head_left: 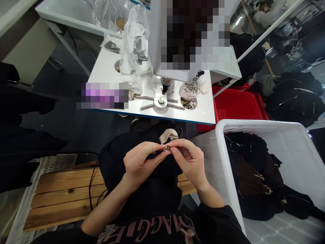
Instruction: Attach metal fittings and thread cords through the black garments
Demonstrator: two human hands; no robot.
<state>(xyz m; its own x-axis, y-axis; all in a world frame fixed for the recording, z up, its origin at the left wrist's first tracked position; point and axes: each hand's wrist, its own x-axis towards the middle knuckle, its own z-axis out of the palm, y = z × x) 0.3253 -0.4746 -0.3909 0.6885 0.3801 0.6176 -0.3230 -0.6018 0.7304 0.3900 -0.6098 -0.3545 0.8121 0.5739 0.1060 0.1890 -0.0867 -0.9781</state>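
Observation:
Above my lap, my left hand (146,157) and my right hand (189,159) meet fingertip to fingertip. Between the thumbs and forefingers of both is a small, shiny round metal piece (166,148), too small to name exactly. Beige bandage-like wraps cover a finger on each hand. Just beyond the fingertips a pale cloth piece (169,135) lies on dark fabric over my lap. Farther forward, a white machine (157,64) stands on the table, its tool tip above a round base (161,101) with coiled springs at both sides.
The white table (200,113) bears a tub of small metal parts (191,88), more metal parts (189,103) in a round hole, and plastic bags (137,44). At right stand a white bin (220,152) with dark garments (254,173) and a red crate (238,103). I sit on a wooden bench (68,189).

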